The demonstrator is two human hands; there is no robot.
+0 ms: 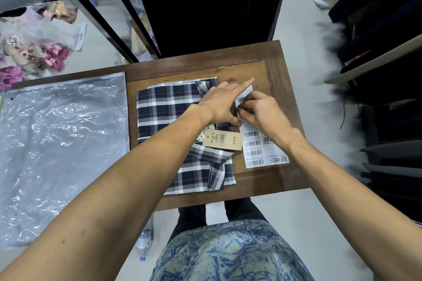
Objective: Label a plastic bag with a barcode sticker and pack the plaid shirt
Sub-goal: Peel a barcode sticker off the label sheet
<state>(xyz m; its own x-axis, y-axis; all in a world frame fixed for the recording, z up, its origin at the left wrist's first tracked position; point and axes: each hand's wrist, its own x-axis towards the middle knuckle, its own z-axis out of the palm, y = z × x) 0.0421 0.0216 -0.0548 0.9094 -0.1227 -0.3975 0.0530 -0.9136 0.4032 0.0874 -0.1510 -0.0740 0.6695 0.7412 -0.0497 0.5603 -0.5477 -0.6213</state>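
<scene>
Your right hand [260, 114] pinches a barcode sticker [239, 101] on the sheet [262, 150] (table's right edge); left hand [220, 104] open, steadying it, beside the plaid shirt [169, 112].

Both bare forearms are reaching forward and converging, the wrists angling toward each other. The left hand [220, 104] is lying palm-down with its index finger extended. The right hand [262, 113] is curling, fingertips pinching together just beside the left thumb.
</scene>
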